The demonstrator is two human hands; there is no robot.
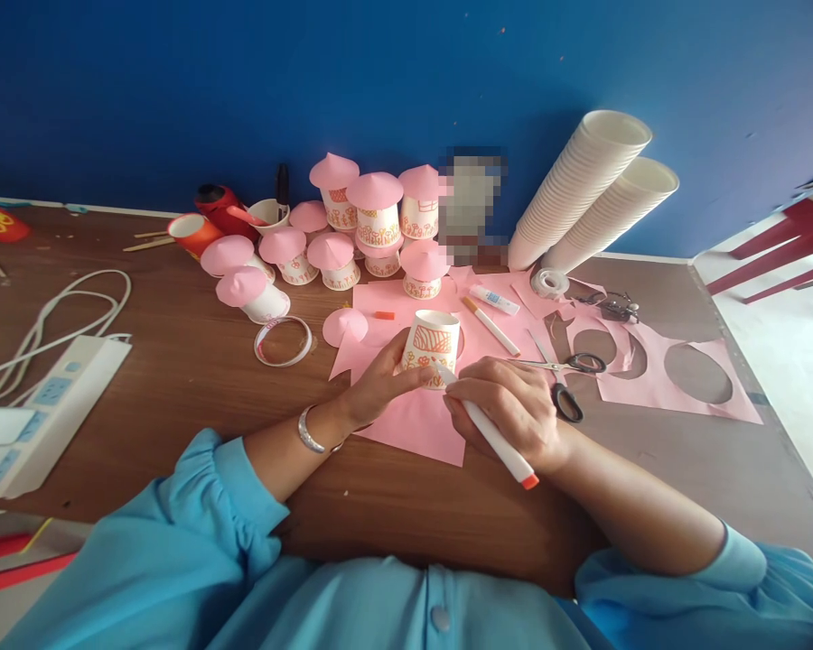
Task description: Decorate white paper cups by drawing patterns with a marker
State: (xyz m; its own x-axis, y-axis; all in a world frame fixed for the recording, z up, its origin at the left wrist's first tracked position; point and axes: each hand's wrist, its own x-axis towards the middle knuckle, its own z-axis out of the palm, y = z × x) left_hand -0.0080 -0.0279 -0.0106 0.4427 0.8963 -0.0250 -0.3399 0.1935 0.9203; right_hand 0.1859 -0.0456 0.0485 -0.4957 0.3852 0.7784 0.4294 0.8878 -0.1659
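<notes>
A white paper cup [434,336] with orange drawings of flowers and a hatched patch is held by my left hand [378,384], fingers wrapped round its left side. Gripped in my right hand [511,411] is a white marker [494,441] with an orange end, its tip at the cup's lower front. Pink paper [424,429] lies beneath the cup. Just left of it rest a pink paper cone [345,327] and a small orange cap [384,316]. Another marker [491,327] and a glue stick [494,300] lie beyond my right hand.
Several decorated cups with pink cone tops [378,212] stand near the blue wall. Two tall stacks of white cups [575,190] lean at the back right. Scissors [569,364] and cut pink sheets [657,375] lie right, tape roll [283,341] and power strip [58,411] left.
</notes>
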